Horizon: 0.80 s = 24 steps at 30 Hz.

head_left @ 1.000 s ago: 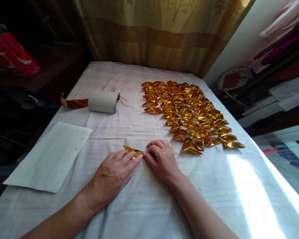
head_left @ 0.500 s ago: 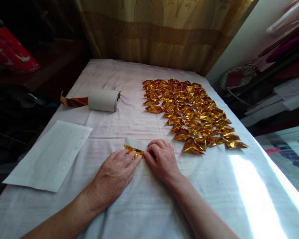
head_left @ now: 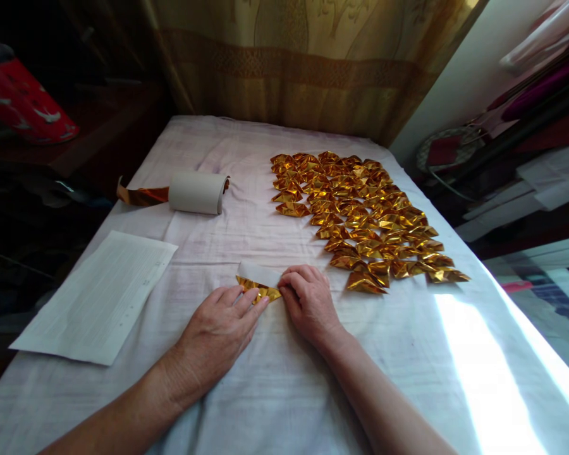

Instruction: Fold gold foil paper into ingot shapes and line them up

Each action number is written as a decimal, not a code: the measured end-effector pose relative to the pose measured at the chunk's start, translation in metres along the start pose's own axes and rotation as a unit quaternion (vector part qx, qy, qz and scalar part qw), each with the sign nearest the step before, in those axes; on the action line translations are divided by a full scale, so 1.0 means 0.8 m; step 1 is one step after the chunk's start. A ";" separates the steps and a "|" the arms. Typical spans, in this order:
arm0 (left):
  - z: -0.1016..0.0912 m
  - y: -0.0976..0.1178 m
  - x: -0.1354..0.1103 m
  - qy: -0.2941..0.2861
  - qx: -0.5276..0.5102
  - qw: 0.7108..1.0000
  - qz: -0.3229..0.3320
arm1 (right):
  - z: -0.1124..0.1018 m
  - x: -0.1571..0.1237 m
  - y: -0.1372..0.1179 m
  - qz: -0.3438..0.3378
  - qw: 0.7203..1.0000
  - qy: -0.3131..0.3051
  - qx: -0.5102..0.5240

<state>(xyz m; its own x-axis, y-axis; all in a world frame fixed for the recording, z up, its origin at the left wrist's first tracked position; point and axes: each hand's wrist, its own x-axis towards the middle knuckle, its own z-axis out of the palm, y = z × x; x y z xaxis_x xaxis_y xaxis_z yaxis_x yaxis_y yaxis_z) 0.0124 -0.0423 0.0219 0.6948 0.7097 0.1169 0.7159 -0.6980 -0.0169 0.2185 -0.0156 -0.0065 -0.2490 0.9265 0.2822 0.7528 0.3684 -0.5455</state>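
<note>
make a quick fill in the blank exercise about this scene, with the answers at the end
1. The left hand lies partly over foil paper whose shiny side is ____.
2. The printed sheet lies on the person's ____ side of the cloth.
3. The folded foil pieces lie nearer to the ____ hand.
4. The cylinder patterned with white bird shapes is mainly ____.

Missing words: gold; left; right; red.

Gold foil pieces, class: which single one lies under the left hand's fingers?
The piece with the pale strip: the left hand partly covers it, while the other pieces lie untouched, grouped beyond the right hand.
</note>
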 end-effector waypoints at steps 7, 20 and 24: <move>-0.002 0.000 0.004 -0.002 -0.023 1.000 -0.014 | 0.001 0.001 -0.009 0.007 0.999 0.000 -0.039; 0.019 -0.029 0.004 0.119 -0.118 0.986 -0.004 | -0.003 -0.009 -0.019 -0.090 0.980 -0.018 -0.175; 0.024 -0.052 0.001 0.115 -0.146 0.982 -0.039 | -0.011 -0.011 -0.027 -0.078 0.984 -0.058 -0.149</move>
<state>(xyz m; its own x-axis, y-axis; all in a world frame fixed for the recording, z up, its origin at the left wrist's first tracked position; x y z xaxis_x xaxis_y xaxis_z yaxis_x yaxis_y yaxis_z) -0.0158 -0.0111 0.0039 0.5811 0.7450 0.3277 0.6925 -0.6641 0.2818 0.2099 -0.0320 0.0095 -0.4305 0.8693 0.2428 0.8409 0.4840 -0.2420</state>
